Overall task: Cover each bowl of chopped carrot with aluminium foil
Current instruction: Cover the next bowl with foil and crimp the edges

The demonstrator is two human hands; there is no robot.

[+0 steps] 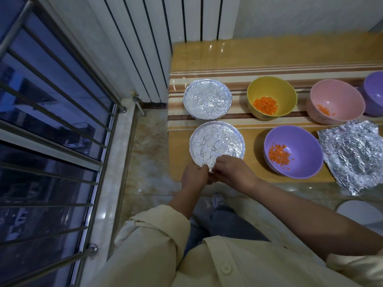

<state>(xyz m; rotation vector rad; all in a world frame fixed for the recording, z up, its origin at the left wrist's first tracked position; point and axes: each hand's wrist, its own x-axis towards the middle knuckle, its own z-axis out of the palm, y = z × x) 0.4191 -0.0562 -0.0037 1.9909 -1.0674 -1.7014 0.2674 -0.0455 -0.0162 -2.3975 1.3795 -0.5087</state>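
Two foil-covered bowls stand at the table's left end: a far one point(207, 98) and a near one point(215, 145). My left hand point(193, 177) and my right hand point(233, 172) meet at the near bowl's front rim and pinch the foil edge there. Open bowls hold chopped carrot: a yellow bowl point(272, 98), a pink bowl point(335, 101) and a purple bowl point(293, 151). Another purple bowl point(374, 93) is cut off at the right edge, its contents hidden. A stack of crinkled foil sheets point(354, 155) lies at the right.
The table point(228, 59) has a striped yellow cloth under glass. A white radiator point(149, 38) stands behind its left end, and a barred window point(51, 121) fills the left. A white round object point(360, 212) sits low at the right.
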